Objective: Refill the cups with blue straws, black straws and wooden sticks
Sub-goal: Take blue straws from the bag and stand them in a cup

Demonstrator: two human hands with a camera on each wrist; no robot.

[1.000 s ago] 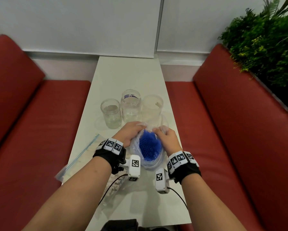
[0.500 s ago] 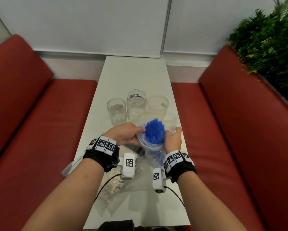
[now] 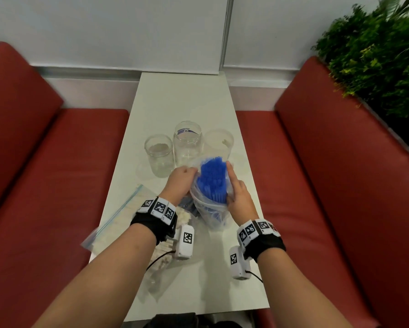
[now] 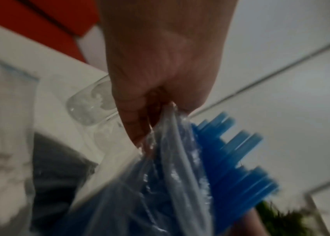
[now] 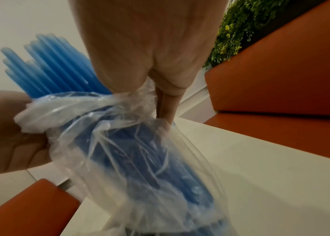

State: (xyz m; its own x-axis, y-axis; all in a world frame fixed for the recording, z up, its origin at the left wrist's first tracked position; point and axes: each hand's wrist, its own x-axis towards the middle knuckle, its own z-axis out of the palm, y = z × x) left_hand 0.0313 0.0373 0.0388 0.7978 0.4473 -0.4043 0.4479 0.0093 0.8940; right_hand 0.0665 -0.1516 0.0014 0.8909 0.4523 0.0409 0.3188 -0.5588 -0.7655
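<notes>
Both hands hold a clear plastic bag of blue straws just above the table: the left hand pinches the bag's bunched rim at nine o'clock of the bundle, and the right hand curls on the plastic at three o'clock with its forefinger stretched up along the straws. The straw tips stick out of the bag's mouth, pointing toward twelve o'clock. Three clear cups stand in a row just beyond them.
</notes>
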